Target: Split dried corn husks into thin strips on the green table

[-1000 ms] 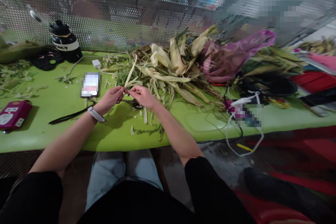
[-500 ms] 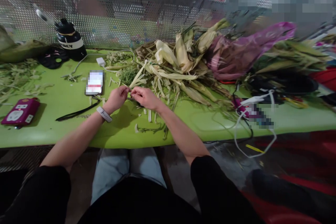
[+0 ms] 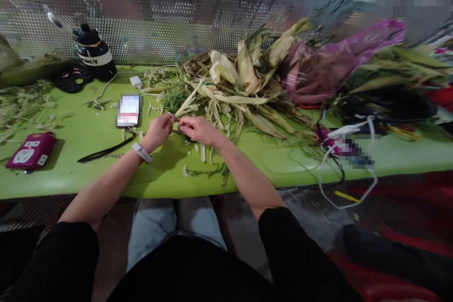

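Husk strip (image 3: 186,104), pale and narrow, near the middle of the head view, slanting up and to the right from the fingertips toward the loose husks. Left hand (image 3: 161,130) just left of centre, reaching in from the lower left with forearm angled up, wrist wrapped in a white watch band (image 3: 142,153), fingers curled nearly closed, thumb and forefinger pinched on the strip's lower end. Right hand (image 3: 198,130) just right of centre, reaching in from the lower right, back of the hand upward, fingers bent inward and thumb tucked close, fingertips just beside the left ones; cannot tell whether gripping anything. Both held low over the green table (image 3: 87,127), elbows spread wide toward the bottom corners. Beneath the right hand, something dark, mostly hidden. Above and to the right, a heap of corn husks (image 3: 249,75) beside a purple plastic bag (image 3: 313,73). Left of the hands, a lit phone (image 3: 128,109) and a black strap (image 3: 104,152); farther left, a purple socket block (image 3: 31,151); upper left, a black bottle (image 3: 95,56).
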### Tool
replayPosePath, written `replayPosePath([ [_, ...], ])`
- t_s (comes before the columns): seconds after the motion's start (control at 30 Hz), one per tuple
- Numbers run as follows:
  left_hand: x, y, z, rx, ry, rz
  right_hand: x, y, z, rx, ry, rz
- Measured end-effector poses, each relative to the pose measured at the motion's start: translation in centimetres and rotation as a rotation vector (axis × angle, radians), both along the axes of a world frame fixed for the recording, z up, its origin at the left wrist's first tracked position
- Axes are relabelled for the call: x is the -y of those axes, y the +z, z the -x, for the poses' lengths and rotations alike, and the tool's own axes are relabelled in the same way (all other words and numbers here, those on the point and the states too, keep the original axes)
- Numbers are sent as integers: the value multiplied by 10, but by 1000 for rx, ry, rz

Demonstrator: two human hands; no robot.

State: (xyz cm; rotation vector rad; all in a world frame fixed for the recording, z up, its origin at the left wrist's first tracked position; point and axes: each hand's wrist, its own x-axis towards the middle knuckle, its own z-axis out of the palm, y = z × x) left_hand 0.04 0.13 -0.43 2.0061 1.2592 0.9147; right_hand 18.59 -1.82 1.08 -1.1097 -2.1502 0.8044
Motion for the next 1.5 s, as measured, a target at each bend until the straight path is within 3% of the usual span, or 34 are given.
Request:
replayPosePath([
  [0.17, 0, 1, 3, -229, -118, -141, -6, 1, -8, -104, -147, -62],
  [0.3, 3, -3, -2, -382, -256, -188, -6, 2, -10, -51, -131, -33],
  [0.43, 3, -5, -6, -304, -330, -202, -4, 0, -7, -46, -115, -27],
  [0.57, 5, 0, -7, -206, -308, -195, -6, -5, -4, -152, -123, -12],
  [0.7, 10, 4, -7, -44, -309, 71, -7, -1, -3, -441, -155, 30],
  [0.8, 9, 4, -7, 257, -228, 374, -6, 7, -8, -599, -194, 71],
  [0.93, 2, 5, -7, 704, -122, 665, -8, 5, -13, -396, -173, 291],
  [1.03, 1, 9, -6, 869, -140, 785, -12, -6, -7, -254, -231, 399],
  [1.1, 2, 13, -5, 907, -171, 853, -14, -12, -1, -310, -226, 422],
  [1.3, 6, 21, -6, 871, -155, 967, -19, -19, 3, -565, -7, 510],
  [1.5, 5, 19, -5, 835, -99, 926, -23, -22, -1, -504, 5, 509],
])
